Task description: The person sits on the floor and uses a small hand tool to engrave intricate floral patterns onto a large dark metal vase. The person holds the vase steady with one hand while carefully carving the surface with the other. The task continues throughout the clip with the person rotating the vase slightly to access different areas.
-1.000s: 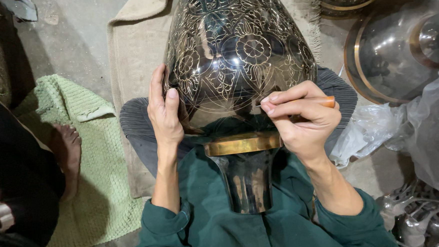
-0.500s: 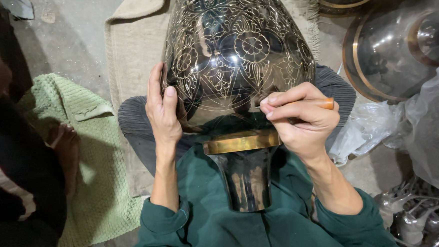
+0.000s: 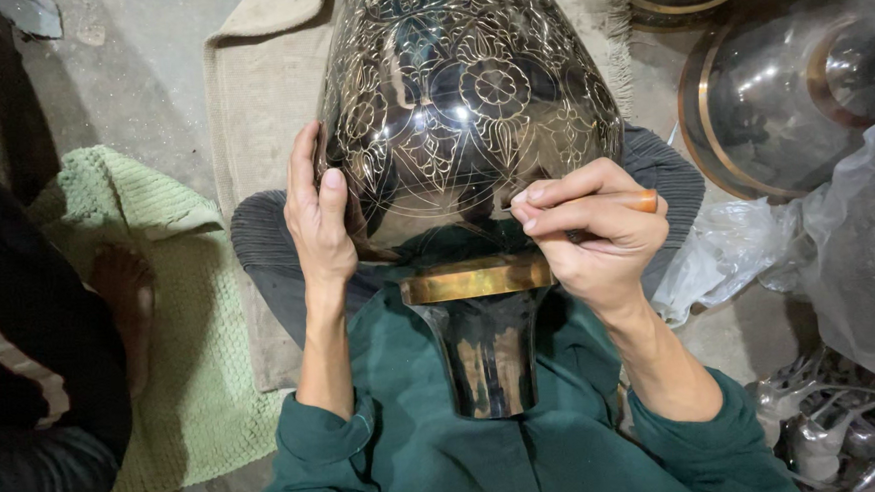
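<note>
A large dark metal vase point(image 3: 465, 105), glossy and bulbous, lying across the lap with its narrow neck toward the body; surface black and mirror-smooth, cut all over with fine pale line-work: round flowers, leaves, pointed arches and scrolls; a plain brass-coloured band point(image 3: 474, 277) ringing the shoulder just above the flared, unengraved neck, which rests against a dark green sleeved top point(image 3: 419, 457).

Left hand point(image 3: 319, 227) laid flat against the vase's left flank, fingers straight and close together, thumb alongside, palm pressed to the metal, gripping nothing, only bracing.

Right hand point(image 3: 596, 233) curled tight, fingers folded and pinched round a slim engraving tool point(image 3: 625, 203) with an orange-brown handle end showing past the knuckles; thin metal tip reaching left to the vase's lower curve, seemingly touching the surface, though actual contact too fine to tell.

Beneath the vase, a coarse beige cloth point(image 3: 260, 96) with a fringed edge, spread on a rough grey concrete floor point(image 3: 140, 82); to the left, a nubbly pale green mat point(image 3: 189, 359), with another person's bare foot point(image 3: 126, 292) and dark clothing over it; upper right, a shiny round metal vessel point(image 3: 789, 98) with a brass rim; right edge, crinkled clear plastic wrapping point(image 3: 847, 244); lower right, a heap of bright silvery metal parts point(image 3: 847, 434).
</note>
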